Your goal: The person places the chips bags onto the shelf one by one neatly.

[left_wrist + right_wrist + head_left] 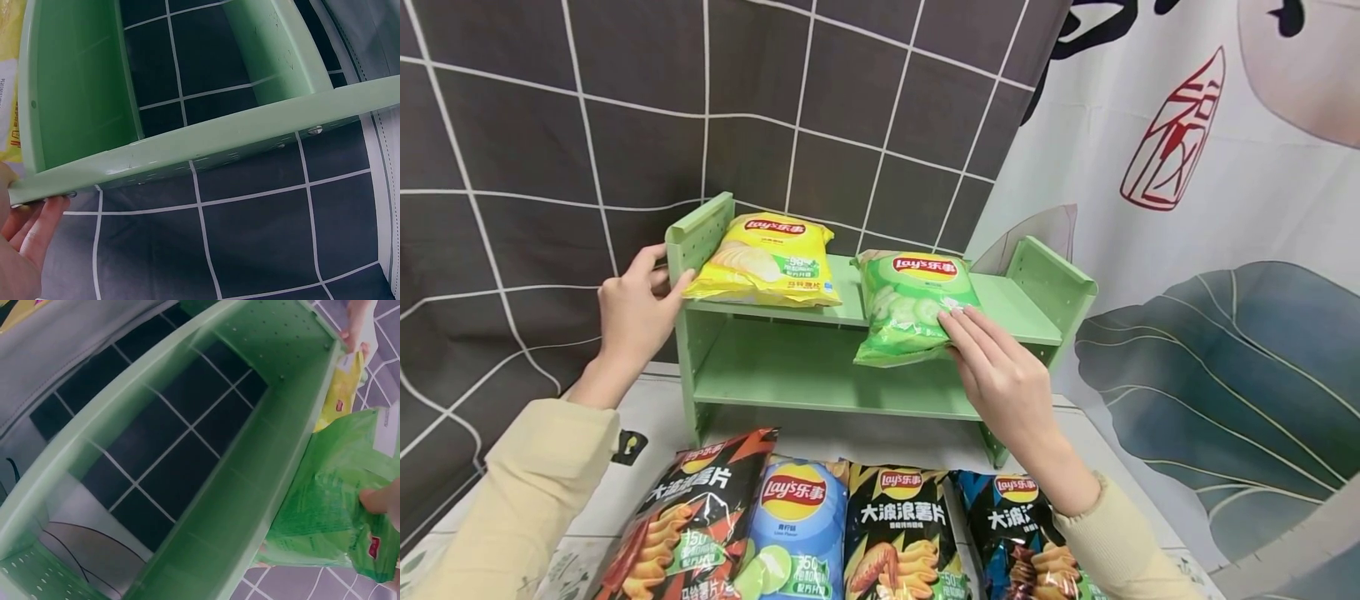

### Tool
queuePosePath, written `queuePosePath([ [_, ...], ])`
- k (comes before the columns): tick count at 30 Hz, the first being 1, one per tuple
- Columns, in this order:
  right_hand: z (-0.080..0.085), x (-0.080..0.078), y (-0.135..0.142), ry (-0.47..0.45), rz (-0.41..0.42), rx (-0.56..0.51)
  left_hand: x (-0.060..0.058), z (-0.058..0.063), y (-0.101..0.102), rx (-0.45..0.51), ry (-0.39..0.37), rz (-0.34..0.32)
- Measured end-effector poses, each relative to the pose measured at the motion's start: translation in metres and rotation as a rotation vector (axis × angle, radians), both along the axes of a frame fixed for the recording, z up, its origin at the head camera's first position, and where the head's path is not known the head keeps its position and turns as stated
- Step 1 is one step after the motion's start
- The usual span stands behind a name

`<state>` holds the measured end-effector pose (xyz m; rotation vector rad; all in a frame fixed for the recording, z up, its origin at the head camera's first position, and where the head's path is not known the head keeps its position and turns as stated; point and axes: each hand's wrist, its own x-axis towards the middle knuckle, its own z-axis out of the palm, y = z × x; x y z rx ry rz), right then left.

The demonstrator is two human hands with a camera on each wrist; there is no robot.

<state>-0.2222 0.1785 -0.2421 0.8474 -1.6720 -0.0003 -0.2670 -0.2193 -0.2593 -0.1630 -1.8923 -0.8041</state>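
Observation:
A green bag of potato chips leans over the front edge of the top board of a green two-tier shelf. My right hand pinches its lower right part, fingers on the printed front. The right wrist view shows the thumb against the bag's underside. At the other end, my left hand grips the front edge of the shelf's left side panel, fingers outside it. Beside that hand, a yellow bag of potato chips lies on the top board, printed side up.
On the white table in front of the shelf lie several more chip bags, among them a black-and-red one, a blue one and a black-and-yellow one. Dark checked cloth hangs behind the shelf, with a white printed cloth at right.

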Motion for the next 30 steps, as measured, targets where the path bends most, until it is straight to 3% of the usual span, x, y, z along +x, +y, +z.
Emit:
queuePosePath([
  [22,-0.005,-0.020,0.000,-0.198,-0.066,0.048,0.000,-0.001,0.000,-0.002,-0.003,-0.004],
  [30,-0.007,-0.027,-0.001,-0.215,-0.095,0.055,-0.001,0.000,0.000,-0.008,0.001,-0.001],
])
